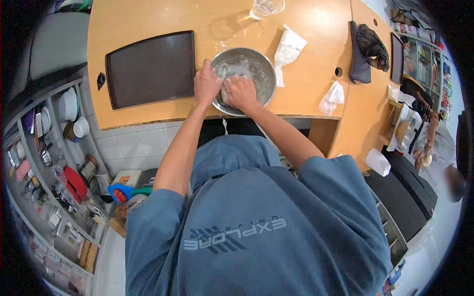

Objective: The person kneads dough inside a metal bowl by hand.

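A steel mixing bowl [269,93] stands near the front edge of the wooden table. My left hand [207,84] grips its left rim, with the thumb side toward the bowl. Inside, my right hand [239,92] is closed, its curled fingers in whitish, sticky dough [226,93] against the left part of the bowl. The fingertips are hidden by the hand and dough. Wet, pale residue smears the bowl's inner wall. Just right of the bowl lies an opened white bag of powder [290,48].
A dark baking tray [150,69] lies left of the bowl. Beyond it stands a clear jug [266,7]. A small plastic bag [332,98] and dark cloth [359,59] are on the right. Shelves [54,192] flank my left; another person [427,133] works at far right.
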